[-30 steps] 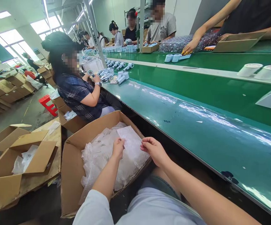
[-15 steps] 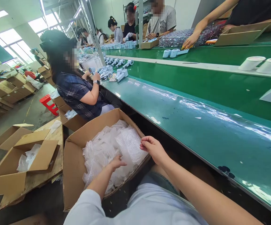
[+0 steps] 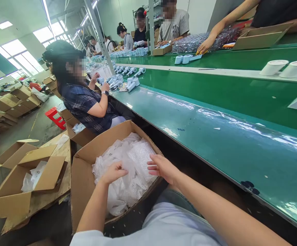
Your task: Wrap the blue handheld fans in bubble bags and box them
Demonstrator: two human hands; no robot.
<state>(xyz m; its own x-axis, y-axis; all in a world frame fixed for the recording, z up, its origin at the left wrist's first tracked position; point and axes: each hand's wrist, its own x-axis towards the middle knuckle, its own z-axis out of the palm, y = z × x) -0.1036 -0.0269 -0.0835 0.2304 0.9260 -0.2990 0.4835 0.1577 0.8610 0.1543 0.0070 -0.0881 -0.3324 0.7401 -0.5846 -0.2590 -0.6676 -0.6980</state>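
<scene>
A brown cardboard box [image 3: 83,191] stands in front of me, filled with clear bubble-wrap bags [image 3: 124,194]. Over the left part of the pile is my left hand [image 3: 114,172], its thumb and forefinger apart and nothing visible in its grasp. My right hand [image 3: 163,167] reaches over the box's right edge, fingers spread, close to a flat bubble-wrap bag [image 3: 141,153]. Whether the fingertips of either hand touch the plastic is hard to tell.
A green workbench [image 3: 202,147] runs along my right. Several light-blue devices [image 3: 131,83] lie on it by a seated co-worker [image 3: 87,99]. Open cartons [image 3: 12,205] stand on a wooden board at left. White cups [image 3: 274,67] sit farther right.
My left hand has moved up and left over the bags. The fingers of my right hand, pinched together before, have spread apart. The view has shifted slightly.
</scene>
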